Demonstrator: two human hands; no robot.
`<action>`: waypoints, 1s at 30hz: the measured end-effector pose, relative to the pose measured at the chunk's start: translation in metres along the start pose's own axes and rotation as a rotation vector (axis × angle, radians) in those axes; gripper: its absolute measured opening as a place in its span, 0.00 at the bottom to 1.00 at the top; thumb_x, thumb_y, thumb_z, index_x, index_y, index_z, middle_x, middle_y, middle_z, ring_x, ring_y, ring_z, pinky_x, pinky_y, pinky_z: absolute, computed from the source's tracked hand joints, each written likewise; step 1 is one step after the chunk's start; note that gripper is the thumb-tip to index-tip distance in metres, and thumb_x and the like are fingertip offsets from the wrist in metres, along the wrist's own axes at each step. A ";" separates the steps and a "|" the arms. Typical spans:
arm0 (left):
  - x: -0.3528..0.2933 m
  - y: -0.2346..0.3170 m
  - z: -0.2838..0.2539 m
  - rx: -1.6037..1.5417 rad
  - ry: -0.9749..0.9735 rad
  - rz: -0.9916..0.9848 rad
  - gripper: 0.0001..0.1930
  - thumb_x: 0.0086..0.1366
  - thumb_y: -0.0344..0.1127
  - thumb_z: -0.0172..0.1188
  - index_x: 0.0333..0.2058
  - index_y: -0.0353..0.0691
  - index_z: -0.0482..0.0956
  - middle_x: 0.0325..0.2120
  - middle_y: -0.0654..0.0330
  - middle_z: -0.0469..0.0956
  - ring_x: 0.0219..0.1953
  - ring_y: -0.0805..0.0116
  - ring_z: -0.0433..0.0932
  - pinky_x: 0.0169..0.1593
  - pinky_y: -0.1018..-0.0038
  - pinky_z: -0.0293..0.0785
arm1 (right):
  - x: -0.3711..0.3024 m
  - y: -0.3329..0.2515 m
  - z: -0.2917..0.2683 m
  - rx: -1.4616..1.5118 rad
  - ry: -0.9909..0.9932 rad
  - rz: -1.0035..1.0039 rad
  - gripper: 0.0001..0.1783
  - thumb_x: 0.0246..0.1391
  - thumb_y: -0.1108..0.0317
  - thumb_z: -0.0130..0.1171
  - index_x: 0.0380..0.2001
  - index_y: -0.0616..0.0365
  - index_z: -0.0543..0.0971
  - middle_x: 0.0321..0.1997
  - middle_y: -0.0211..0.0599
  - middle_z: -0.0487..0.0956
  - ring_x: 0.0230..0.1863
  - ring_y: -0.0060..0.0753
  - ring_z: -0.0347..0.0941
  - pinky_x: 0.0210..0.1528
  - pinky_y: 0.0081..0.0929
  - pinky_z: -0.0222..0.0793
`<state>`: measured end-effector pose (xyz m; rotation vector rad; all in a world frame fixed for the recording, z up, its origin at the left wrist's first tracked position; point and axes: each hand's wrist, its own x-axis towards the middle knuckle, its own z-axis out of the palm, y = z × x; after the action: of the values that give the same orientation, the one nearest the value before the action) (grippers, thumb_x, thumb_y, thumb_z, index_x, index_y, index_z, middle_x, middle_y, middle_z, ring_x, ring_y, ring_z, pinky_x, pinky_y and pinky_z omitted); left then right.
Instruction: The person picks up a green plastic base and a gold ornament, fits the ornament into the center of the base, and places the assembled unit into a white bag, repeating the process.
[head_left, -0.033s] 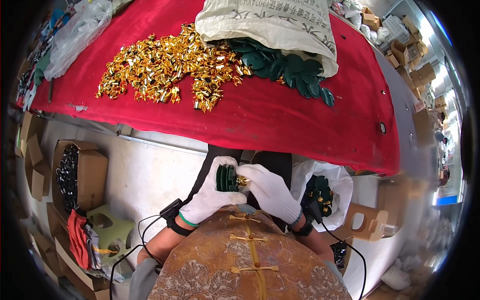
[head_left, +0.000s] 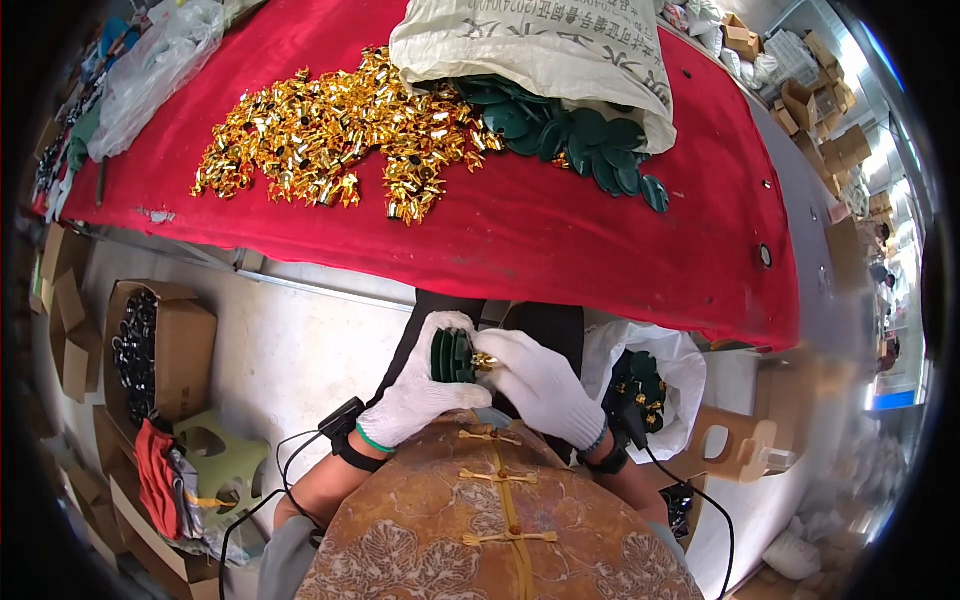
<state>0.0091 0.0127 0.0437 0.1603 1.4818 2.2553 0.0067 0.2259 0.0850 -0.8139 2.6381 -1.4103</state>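
My left hand (head_left: 428, 384), in a white knit glove, is wrapped round a short stack of dark green discs (head_left: 453, 356) held on edge above my lap. In a matching glove, my right hand (head_left: 540, 380) pinches a small shiny gold piece (head_left: 484, 361) at the stack's right side. Its fingertips partly cover this piece, so I cannot tell whether it is fixed to the disc. Beyond my hands, a heap of gold pieces (head_left: 320, 130) lies on the red-covered table (head_left: 560, 245). More green discs (head_left: 610, 150) spill beside it from a white woven sack (head_left: 540, 45).
Right of my right hand, a white bag (head_left: 685, 365) holds green discs with gold pieces. A cardboard box (head_left: 180, 350) of black parts stands at left, near a pale green stool (head_left: 225, 460). Black cables (head_left: 285, 470) run from both wrists. Clear plastic (head_left: 165, 75) lies far left.
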 end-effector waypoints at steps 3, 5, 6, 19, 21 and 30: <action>0.000 0.007 0.002 0.036 -0.035 -0.024 0.43 0.52 0.26 0.82 0.62 0.45 0.64 0.53 0.65 0.67 0.56 0.75 0.69 0.60 0.73 0.71 | -0.005 -0.004 0.001 -0.088 -0.044 -0.020 0.26 0.59 0.73 0.64 0.61 0.58 0.74 0.56 0.51 0.78 0.51 0.55 0.79 0.51 0.43 0.78; 0.000 0.011 0.008 -0.064 -0.075 -0.076 0.43 0.50 0.28 0.84 0.61 0.44 0.65 0.53 0.65 0.67 0.56 0.74 0.69 0.59 0.73 0.72 | -0.010 -0.002 0.005 -0.255 -0.070 -0.018 0.26 0.55 0.70 0.69 0.57 0.61 0.77 0.54 0.48 0.80 0.52 0.54 0.80 0.52 0.43 0.78; 0.000 0.009 0.007 -0.064 -0.077 -0.077 0.43 0.50 0.28 0.84 0.61 0.44 0.65 0.53 0.65 0.67 0.56 0.74 0.69 0.59 0.73 0.72 | -0.011 -0.003 0.006 -0.255 -0.068 -0.016 0.26 0.55 0.70 0.69 0.57 0.61 0.77 0.54 0.48 0.80 0.52 0.54 0.80 0.52 0.43 0.78; 0.007 0.001 0.001 0.693 -0.187 0.374 0.42 0.44 0.33 0.87 0.55 0.41 0.68 0.50 0.56 0.68 0.53 0.62 0.71 0.58 0.67 0.71 | -0.004 0.011 -0.010 0.741 -0.420 1.092 0.09 0.66 0.68 0.56 0.41 0.65 0.77 0.30 0.43 0.78 0.31 0.30 0.85 0.28 0.30 0.77; 0.005 -0.002 0.001 0.163 -0.093 0.033 0.40 0.48 0.30 0.85 0.56 0.43 0.68 0.50 0.61 0.68 0.54 0.68 0.70 0.60 0.67 0.71 | -0.012 0.003 -0.004 0.156 -0.096 0.263 0.17 0.59 0.61 0.67 0.43 0.62 0.78 0.48 0.47 0.80 0.43 0.47 0.82 0.38 0.38 0.78; 0.004 -0.001 0.002 0.219 -0.158 0.038 0.41 0.44 0.25 0.82 0.55 0.44 0.68 0.52 0.61 0.68 0.55 0.68 0.71 0.60 0.68 0.71 | -0.032 0.017 0.029 -0.293 -0.014 -0.016 0.19 0.58 0.65 0.67 0.50 0.59 0.78 0.41 0.41 0.79 0.29 0.43 0.79 0.36 0.35 0.79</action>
<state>0.0065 0.0162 0.0430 0.4261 1.6484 2.0516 0.0351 0.2259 0.0483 -0.8652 2.8739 -1.0280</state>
